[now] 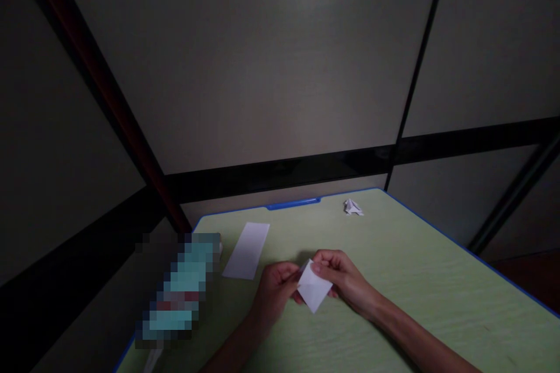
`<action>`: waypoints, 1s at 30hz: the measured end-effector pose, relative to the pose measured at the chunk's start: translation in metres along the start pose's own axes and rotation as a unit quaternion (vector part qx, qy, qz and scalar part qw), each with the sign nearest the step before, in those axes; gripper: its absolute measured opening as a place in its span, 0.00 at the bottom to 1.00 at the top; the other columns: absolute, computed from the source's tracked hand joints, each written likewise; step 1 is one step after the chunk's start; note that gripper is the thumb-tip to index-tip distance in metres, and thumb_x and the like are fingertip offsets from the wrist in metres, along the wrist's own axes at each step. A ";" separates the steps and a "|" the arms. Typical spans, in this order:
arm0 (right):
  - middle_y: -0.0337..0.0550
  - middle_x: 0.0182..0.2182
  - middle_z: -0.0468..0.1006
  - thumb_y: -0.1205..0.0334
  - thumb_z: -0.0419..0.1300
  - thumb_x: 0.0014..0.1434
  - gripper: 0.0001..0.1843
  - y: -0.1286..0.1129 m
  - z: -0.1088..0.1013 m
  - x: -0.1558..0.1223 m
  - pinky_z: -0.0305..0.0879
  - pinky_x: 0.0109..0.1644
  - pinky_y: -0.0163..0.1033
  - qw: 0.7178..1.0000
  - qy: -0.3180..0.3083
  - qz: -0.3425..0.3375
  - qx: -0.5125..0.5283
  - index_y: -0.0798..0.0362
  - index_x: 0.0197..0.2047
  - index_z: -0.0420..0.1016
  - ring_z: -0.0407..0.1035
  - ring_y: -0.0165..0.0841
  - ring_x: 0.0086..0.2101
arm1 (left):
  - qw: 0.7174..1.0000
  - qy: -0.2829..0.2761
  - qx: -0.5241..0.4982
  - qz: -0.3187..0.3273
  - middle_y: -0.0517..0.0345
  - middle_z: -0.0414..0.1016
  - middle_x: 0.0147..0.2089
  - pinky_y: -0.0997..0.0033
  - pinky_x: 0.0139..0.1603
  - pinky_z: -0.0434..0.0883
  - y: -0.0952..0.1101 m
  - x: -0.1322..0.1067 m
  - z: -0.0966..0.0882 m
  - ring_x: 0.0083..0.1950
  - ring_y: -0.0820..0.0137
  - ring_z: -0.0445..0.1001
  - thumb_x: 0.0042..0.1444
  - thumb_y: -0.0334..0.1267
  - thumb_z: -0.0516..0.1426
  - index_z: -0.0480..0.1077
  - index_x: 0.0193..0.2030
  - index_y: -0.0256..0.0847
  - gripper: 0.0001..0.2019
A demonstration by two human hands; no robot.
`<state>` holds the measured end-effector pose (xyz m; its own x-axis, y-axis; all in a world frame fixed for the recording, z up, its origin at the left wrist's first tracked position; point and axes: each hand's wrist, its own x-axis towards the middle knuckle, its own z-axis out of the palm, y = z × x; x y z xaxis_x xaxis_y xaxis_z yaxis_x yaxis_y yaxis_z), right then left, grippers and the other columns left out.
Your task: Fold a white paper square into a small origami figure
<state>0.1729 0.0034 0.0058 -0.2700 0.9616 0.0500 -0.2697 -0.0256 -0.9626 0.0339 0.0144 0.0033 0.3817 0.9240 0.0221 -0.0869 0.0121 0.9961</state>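
Both my hands hold a small folded white paper [315, 291] just above the green table [415, 280]. My left hand [276, 290] pinches its left edge with fingers curled. My right hand [341, 277] grips its upper right corner, thumb pressed on the top fold. The paper is a pointed, diamond-like shape with a crease across it.
A flat white paper strip [247, 250] lies on the table to the left of my hands. A small folded white paper figure [352, 207] sits near the far edge. A blurred teal object [181, 288] covers the table's left edge. Dark-framed pale wall panels stand behind.
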 end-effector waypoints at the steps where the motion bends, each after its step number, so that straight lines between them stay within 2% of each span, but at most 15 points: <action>1: 0.32 0.11 0.62 0.58 0.56 0.43 0.12 0.001 -0.001 0.000 0.43 0.11 0.25 1.000 0.001 0.002 -0.008 0.59 0.19 0.62 0.51 0.18 0.10 | 1.000 0.000 -0.002 -0.001 0.60 0.67 0.14 0.80 0.14 0.61 0.000 0.000 0.000 0.15 0.77 0.64 0.37 0.43 0.56 0.66 0.17 0.32 0.13; 9: 0.32 0.11 0.59 0.52 0.53 0.44 0.17 -0.002 0.002 -0.001 0.44 0.14 0.27 0.999 -0.041 0.013 0.003 0.58 0.17 0.60 0.51 0.20 0.12 | 0.999 -0.045 -0.015 -0.021 0.61 0.66 0.12 0.79 0.13 0.61 -0.005 0.001 -0.002 0.13 0.76 0.65 0.36 0.43 0.56 0.65 0.17 0.33 0.13; 16: 0.34 0.12 0.61 0.49 0.51 0.45 0.18 -0.002 0.005 -0.003 0.45 0.17 0.28 0.998 -0.055 0.010 -0.030 0.57 0.18 0.59 0.53 0.22 0.14 | 0.998 -0.046 -0.004 -0.042 0.62 0.65 0.10 0.80 0.12 0.60 0.004 -0.001 0.003 0.11 0.77 0.63 0.34 0.41 0.57 0.64 0.14 0.33 0.12; 21: 0.32 0.12 0.58 0.50 0.53 0.43 0.18 -0.003 0.006 -0.003 0.42 0.16 0.28 0.999 -0.039 0.006 -0.021 0.56 0.16 0.56 0.51 0.21 0.14 | 0.999 -0.033 -0.024 -0.036 0.63 0.66 0.11 0.80 0.12 0.60 0.000 0.000 0.000 0.12 0.76 0.64 0.30 0.36 0.58 0.64 0.15 0.33 0.08; 27: 0.34 0.13 0.61 0.50 0.48 0.47 0.17 -0.004 0.007 -0.005 0.44 0.17 0.28 0.998 -0.055 -0.011 -0.041 0.56 0.19 0.57 0.53 0.23 0.15 | 0.998 -0.041 -0.014 -0.036 0.62 0.66 0.11 0.80 0.12 0.60 0.000 0.000 -0.001 0.11 0.77 0.64 0.38 0.39 0.54 0.65 0.16 0.33 0.10; 30: 0.33 0.14 0.60 0.50 0.47 0.48 0.17 -0.003 0.006 -0.006 0.44 0.17 0.28 0.997 -0.060 -0.011 -0.054 0.56 0.19 0.57 0.53 0.22 0.15 | 0.998 -0.045 -0.015 -0.038 0.62 0.66 0.12 0.80 0.12 0.60 0.000 -0.001 -0.001 0.12 0.76 0.64 0.36 0.38 0.56 0.64 0.17 0.33 0.09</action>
<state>0.1701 -0.0033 0.0101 -0.3752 0.9219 0.0968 -0.1771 0.0312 -0.9837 0.0327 0.0144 0.0034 0.4683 0.8825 -0.0438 -0.0820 0.0928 0.9923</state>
